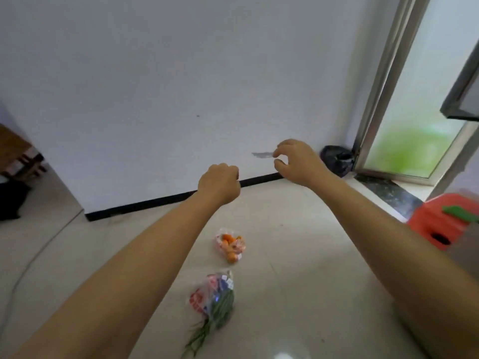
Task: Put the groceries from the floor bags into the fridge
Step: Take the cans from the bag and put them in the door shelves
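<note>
Two clear plastic bags lie on the pale tiled floor. The farther bag [230,244] holds several oranges. The nearer bag [213,296] holds long green stalks that stick out of it toward me. Both my arms are stretched forward above the bags, well clear of them. My left hand [219,183] is curled into a loose fist and holds nothing. My right hand [298,161] hangs in front of the wall with its fingers loosely curled, also holding nothing. No fridge interior is in view.
A white wall with a black skirting [160,200] runs ahead. A black rubbish bag [337,159] sits in the corner by a glass door [414,125]. A red plastic stool [445,218] stands at the right. Dark furniture [15,161] is at the left.
</note>
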Available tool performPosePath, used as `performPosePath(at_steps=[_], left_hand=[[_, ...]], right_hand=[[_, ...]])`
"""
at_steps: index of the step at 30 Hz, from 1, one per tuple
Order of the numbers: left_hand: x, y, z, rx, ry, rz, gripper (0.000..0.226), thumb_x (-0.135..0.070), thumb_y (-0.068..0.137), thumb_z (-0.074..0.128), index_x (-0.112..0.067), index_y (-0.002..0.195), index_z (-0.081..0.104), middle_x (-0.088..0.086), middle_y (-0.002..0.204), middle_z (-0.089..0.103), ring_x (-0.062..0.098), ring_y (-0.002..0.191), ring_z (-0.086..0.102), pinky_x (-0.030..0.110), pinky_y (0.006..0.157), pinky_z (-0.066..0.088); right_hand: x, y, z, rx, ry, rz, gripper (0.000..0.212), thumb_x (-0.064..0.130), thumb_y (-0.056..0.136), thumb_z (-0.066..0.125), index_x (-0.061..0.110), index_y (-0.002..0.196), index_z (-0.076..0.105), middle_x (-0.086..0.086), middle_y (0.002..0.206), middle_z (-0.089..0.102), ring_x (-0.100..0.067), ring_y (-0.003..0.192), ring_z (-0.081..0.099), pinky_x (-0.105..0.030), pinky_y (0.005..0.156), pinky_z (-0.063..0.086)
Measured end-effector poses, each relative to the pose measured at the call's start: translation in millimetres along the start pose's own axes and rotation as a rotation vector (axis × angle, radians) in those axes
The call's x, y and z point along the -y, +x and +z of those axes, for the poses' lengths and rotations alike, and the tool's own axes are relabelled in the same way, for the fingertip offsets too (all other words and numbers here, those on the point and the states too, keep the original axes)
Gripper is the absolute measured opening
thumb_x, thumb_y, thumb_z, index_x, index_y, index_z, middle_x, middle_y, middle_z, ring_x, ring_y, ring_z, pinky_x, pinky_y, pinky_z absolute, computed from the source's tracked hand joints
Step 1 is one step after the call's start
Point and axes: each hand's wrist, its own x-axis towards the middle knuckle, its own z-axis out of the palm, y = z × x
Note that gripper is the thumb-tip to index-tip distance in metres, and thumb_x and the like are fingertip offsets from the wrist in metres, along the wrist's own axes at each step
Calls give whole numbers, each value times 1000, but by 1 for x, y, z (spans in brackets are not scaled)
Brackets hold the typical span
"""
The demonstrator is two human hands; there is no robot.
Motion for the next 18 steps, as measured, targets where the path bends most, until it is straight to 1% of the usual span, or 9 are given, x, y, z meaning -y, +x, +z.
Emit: performPosePath(at_steps=[4, 6, 8, 11, 15, 18], left_hand=[[74, -13, 42, 121, 30, -71, 31, -13, 95, 40, -7, 120, 57, 13, 123, 57, 30, 114, 52, 36, 87, 46], [109, -3, 61, 173, 47, -78, 31, -14, 95, 41, -9, 122, 57, 12, 127, 55, 29, 116, 53, 36, 88, 45], [137, 17, 75, 190, 47, -71, 31, -13, 95, 41, -8, 122, 57, 12, 126, 56, 29, 115, 53, 34, 85, 45], [173, 59, 99, 213, 65, -39, 32, -12, 95, 40, -9, 123, 56, 11, 126, 57, 27, 114, 54, 31, 79, 41], [218, 104, 133, 360, 79, -8, 32, -14, 97, 40, -10, 126, 53, 12, 128, 54, 27, 116, 52, 33, 85, 43], [255, 127, 154, 444, 57, 21, 33, -15, 96, 40, -10, 126, 54, 13, 128, 54, 29, 116, 53, 34, 87, 44]], right_hand=[[36, 4, 85, 186, 11, -29, 32, 14, 91, 48, 4, 118, 62, -10, 132, 55, -23, 125, 47, -29, 102, 36], [50, 13, 128, 274, 9, -20, 33, 16, 92, 47, 5, 121, 59, -9, 137, 51, -22, 128, 45, -30, 104, 36], [59, 26, 167, 339, 6, 16, 34, 17, 93, 47, 7, 124, 57, -8, 140, 48, -21, 129, 44, -31, 105, 36], [66, 59, 221, 370, 20, 66, 35, 16, 93, 47, 8, 125, 56, -8, 138, 49, -22, 125, 47, -30, 103, 38], [76, 104, 280, 423, 68, 181, 39, 13, 92, 46, 8, 131, 50, -13, 132, 52, -27, 117, 53, -30, 97, 41], [88, 130, 316, 476, 114, 276, 37, 10, 91, 47, 7, 128, 53, -16, 128, 53, -30, 113, 55, -32, 95, 41]])
